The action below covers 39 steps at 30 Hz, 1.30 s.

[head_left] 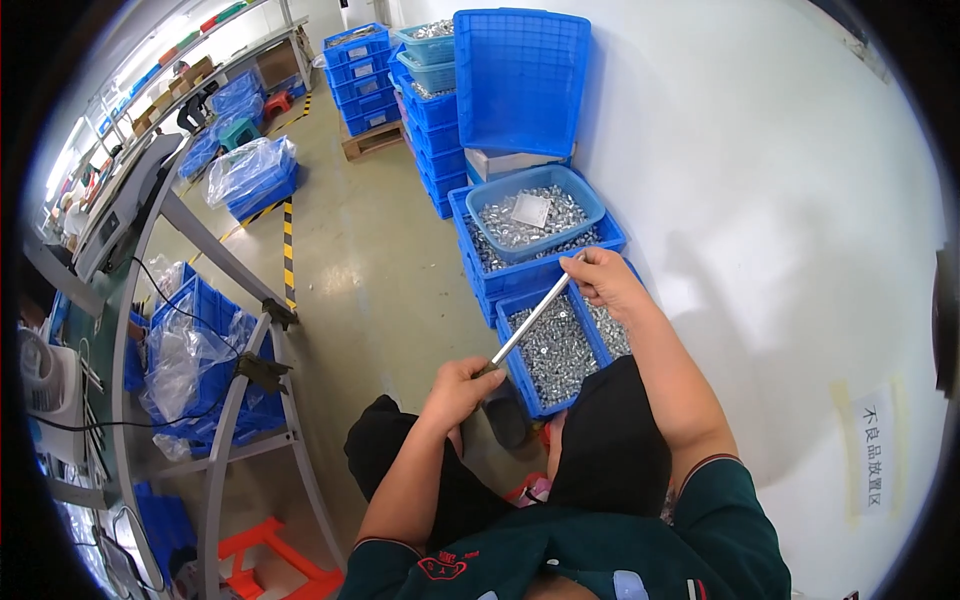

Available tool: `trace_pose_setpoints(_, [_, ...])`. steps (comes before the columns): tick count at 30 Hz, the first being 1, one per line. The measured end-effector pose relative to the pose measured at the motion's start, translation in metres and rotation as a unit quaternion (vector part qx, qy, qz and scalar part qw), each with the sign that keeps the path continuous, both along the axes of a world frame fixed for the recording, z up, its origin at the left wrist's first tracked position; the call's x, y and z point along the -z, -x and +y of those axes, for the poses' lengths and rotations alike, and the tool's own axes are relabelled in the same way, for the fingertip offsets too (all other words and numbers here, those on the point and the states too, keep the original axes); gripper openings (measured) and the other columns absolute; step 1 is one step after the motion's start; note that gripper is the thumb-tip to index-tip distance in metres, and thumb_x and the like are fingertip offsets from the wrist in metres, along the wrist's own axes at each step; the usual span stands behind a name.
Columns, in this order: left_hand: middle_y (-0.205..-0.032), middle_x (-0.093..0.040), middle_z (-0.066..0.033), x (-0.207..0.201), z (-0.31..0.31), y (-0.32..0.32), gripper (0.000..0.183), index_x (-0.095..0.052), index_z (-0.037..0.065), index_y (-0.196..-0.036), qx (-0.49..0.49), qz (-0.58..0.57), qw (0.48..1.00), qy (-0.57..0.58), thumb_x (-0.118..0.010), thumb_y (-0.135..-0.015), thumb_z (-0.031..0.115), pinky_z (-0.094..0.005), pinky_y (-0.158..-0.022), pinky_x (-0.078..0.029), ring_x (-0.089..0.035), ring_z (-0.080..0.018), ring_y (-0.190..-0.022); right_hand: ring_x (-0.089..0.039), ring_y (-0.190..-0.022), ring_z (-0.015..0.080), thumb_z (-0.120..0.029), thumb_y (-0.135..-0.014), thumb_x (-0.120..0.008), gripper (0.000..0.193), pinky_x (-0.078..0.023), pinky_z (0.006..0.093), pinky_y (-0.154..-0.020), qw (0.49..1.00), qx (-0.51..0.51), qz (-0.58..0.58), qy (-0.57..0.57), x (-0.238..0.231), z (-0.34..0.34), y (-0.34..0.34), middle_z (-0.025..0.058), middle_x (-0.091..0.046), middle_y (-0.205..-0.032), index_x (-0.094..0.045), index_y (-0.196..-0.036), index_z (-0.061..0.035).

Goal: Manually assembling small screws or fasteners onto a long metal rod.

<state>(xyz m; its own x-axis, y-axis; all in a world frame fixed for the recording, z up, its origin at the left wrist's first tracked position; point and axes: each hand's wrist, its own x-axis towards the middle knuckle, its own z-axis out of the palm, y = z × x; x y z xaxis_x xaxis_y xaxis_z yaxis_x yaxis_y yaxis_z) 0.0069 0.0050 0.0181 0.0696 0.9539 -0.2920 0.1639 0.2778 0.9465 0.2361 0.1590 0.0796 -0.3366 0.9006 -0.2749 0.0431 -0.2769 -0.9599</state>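
Observation:
A slim silvery metal rod point(531, 319) runs slantwise between my hands. My left hand point(462, 391) is closed round its lower end, above my left knee. The upper end is pinched in the fingers of my right hand point(606, 279), over the bins. Below the rod stands a blue bin point(512, 300) full of small shiny metal parts. Beyond my right hand, a light-blue basket point(590, 195) of similar parts, with a white slip point(531, 210) on top, rests on a larger blue crate point(480, 282) that also holds metal parts.
A tall blue crate point(522, 80) stands on edge behind the basket, against the white wall point(740, 150). Stacked blue crates point(362, 85) sit farther back on a pallet. At left, a grey-framed workbench point(222, 450) stands near plastic-covered crates point(190, 330) and an orange stool point(270, 560).

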Motion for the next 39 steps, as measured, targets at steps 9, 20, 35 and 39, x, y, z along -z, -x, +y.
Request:
trace_pose_setpoints(9, [-0.06,-0.048,0.0024,0.003,0.002,0.002,0.022,-0.062,0.0,-0.081,-0.031,-0.075,0.997,0.011,-0.064,-0.08,0.022,-0.0237,-0.048,-0.033,-0.042,-0.0068,-0.054,-0.038,-0.05,0.0052,-0.012,-0.082,-0.059,0.013,-0.025,0.0137,-0.035,0.958,-0.005,0.127,0.257,0.029,0.023,-0.017,0.0048,-0.052,-0.072,-0.053,-0.089,-0.0025])
trace_pose_setpoints(20, [-0.057,-0.045,0.0035,0.008,0.001,0.006,0.021,-0.059,0.002,-0.072,-0.024,-0.081,0.996,0.019,-0.065,-0.08,0.021,-0.0231,-0.045,-0.029,-0.039,-0.0057,-0.051,-0.044,-0.053,0.0044,-0.013,-0.086,-0.055,0.017,-0.027,0.013,-0.033,0.938,-0.001,0.266,0.224,0.028,0.026,-0.019,0.012,-0.054,-0.087,-0.053,-0.096,0.0013])
trace_pose_setpoints(35, [-0.058,-0.047,0.0029,0.008,0.001,0.007,0.02,-0.06,0.002,-0.074,-0.017,-0.076,0.997,0.009,-0.065,-0.08,0.021,-0.0235,-0.047,-0.031,-0.041,-0.0062,-0.053,-0.04,-0.052,0.0054,-0.015,-0.088,-0.052,0.017,-0.026,0.0147,-0.035,0.967,0.029,0.171,0.189,0.027,0.023,-0.014,0.011,-0.055,-0.085,-0.054,-0.093,0.001])
trace_pose_setpoints(39, [-0.058,-0.047,0.0028,0.005,0.0,0.006,0.02,-0.06,0.002,-0.074,-0.018,-0.078,0.997,0.015,-0.065,-0.079,0.02,-0.0237,-0.047,-0.031,-0.041,-0.0062,-0.053,-0.038,-0.049,0.005,-0.019,-0.087,-0.057,0.019,-0.025,0.015,-0.034,0.958,0.026,0.225,0.176,0.025,0.023,-0.019,0.0074,-0.054,-0.078,-0.054,-0.092,-0.0011])
